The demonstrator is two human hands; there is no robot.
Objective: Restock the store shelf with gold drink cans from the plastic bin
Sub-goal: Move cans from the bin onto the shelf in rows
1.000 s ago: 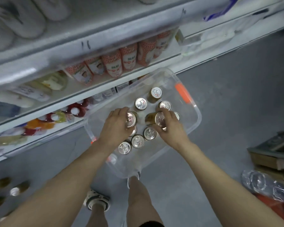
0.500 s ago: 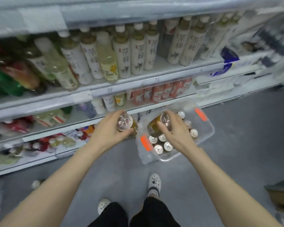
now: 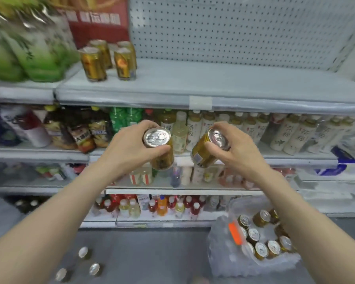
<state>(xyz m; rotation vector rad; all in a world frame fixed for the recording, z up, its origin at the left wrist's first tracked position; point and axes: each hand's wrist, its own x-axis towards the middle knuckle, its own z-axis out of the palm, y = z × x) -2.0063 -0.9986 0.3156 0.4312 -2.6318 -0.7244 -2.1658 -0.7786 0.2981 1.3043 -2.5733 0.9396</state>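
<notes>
White pegboard back panel (image 3: 234, 27); grey floor (image 3: 152, 253); lower racks (image 3: 39, 154) packed with bottled drinks (image 3: 285, 136).

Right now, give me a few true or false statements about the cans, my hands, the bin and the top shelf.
1. The left hand grips a gold can. True.
2. The right hand holds nothing. False: it grips a second can.
3. The plastic bin is empty. False: several cans stand in it.
4. On the top shelf stand more gold cans. True.
</notes>
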